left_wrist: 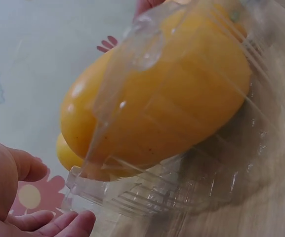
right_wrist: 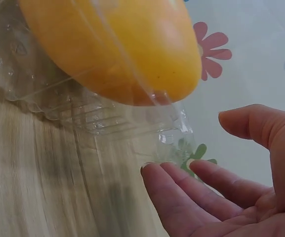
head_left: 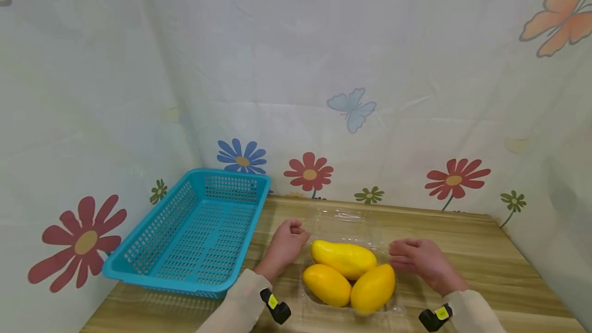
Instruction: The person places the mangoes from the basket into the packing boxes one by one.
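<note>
Three yellow mangoes (head_left: 344, 259) lie in a clear plastic clamshell box (head_left: 305, 297), one at the back and two in front. Its transparent lid (head_left: 339, 226) is folded back toward the wall. To the left of the box is my left hand (head_left: 284, 245), fingers loosely bent and holding nothing. My right hand (head_left: 421, 261) is on the opposite side, fingers extended toward the box rim. In the right wrist view, its fingertips (right_wrist: 154, 173) are close to the plastic edge; whether they touch it I cannot tell. The left wrist view shows the left thumb (left_wrist: 31, 167) apart from the box.
A blue-green plastic basket (head_left: 247, 240) with perforated walls stands left of the left hand, with nothing in it. Beneath everything is a wood-grain table (head_left: 481, 271). A pale curtain (head_left: 296, 66) printed with flowers and butterflies encloses the back and sides.
</note>
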Tool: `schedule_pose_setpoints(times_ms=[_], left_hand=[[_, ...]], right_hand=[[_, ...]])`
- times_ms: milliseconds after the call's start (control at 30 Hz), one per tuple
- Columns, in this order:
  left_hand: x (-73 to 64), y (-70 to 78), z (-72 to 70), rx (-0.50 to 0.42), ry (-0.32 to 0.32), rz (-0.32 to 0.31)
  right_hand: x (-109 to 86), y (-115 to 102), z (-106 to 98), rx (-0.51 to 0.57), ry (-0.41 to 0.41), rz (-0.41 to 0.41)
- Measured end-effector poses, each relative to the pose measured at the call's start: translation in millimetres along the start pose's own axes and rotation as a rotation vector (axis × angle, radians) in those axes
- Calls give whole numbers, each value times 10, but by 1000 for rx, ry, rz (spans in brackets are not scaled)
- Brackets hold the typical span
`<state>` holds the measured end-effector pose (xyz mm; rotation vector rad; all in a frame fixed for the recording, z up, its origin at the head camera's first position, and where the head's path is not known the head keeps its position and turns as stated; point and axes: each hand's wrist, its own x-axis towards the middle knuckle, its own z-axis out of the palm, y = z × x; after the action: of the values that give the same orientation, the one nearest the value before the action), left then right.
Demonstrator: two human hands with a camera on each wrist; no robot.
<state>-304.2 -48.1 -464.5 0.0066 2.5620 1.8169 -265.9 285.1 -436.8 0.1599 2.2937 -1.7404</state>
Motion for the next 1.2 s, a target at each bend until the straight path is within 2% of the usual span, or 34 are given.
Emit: schedule_pose_setpoints(times_ms=[167, 400, 600, 833, 1200], left_hand=[[28, -7, 22, -50, -12, -68], [57, -18, 33, -94, -44, -95], [81, -69, 43, -143, -83, -66], [88, -114, 68, -165, -115, -19], [125, -143, 66, -154, -129, -49]], right_hand=[[76, 12, 35, 24, -14, -14], [171, 36, 62, 35, -15, 9], [240, 61, 89, 82, -35, 49], [296, 96, 87, 103, -66, 38], [341, 121, 84, 129, -95, 15]])
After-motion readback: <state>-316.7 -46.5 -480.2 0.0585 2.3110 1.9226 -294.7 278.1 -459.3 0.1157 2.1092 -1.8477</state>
